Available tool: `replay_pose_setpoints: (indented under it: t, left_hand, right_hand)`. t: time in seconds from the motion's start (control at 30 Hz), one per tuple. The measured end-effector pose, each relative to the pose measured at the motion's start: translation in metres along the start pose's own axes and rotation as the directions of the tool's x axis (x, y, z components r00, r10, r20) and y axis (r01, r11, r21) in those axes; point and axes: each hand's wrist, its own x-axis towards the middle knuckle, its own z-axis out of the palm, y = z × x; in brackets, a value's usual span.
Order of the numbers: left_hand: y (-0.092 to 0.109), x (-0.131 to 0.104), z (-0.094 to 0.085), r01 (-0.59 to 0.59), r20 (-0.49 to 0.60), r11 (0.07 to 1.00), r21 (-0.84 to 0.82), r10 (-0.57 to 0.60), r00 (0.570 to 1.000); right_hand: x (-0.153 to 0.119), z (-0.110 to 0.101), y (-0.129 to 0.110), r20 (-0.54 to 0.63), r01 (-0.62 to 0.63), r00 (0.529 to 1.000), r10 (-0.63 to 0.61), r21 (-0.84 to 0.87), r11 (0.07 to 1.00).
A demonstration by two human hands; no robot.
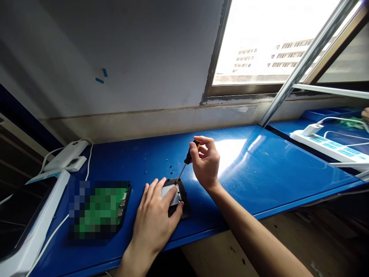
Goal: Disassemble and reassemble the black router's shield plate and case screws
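Observation:
A black plastic device housing (185,195) with a silver metal plate (176,199) set in it lies on the blue table. My left hand (154,215) holds it down there, index finger on the plate, thumb along the right side and the other fingers over the left. In my right hand (206,163) is a screwdriver (188,157) with a black and yellow handle, gripped between thumb and fingers. Its thin shaft slants down to the far edge of the housing, and the tip meets it beside my left index finger. Whether a screw sits under the tip is too small to tell.
Several tiny dark screws (171,166) are scattered beyond the housing. A green circuit board (100,209), partly pixelated, lies to the left. Further left stand a white-framed screen (31,215) and white adapter (67,154) with cables. A power strip (328,146) and metal frame are at right.

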Motion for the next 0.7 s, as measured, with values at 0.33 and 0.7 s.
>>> replay_pose_setpoints:
  t: [0.33,0.7]
  left_hand:
    - [-0.0013,-0.0003,0.0018,-0.018,0.002,1.000,0.020,0.018,1.000]
    - [-0.0011,-0.0009,0.0007,-0.008,-0.009,1.000,-0.010,0.008,1.000]
  right_hand:
    - [0.0003,-0.0002,-0.0010,0.022,-0.020,1.000,0.019,0.011,1.000]
    - [-0.0007,-0.0009,0.0019,0.015,-0.002,1.000,0.002,-0.005,1.000]
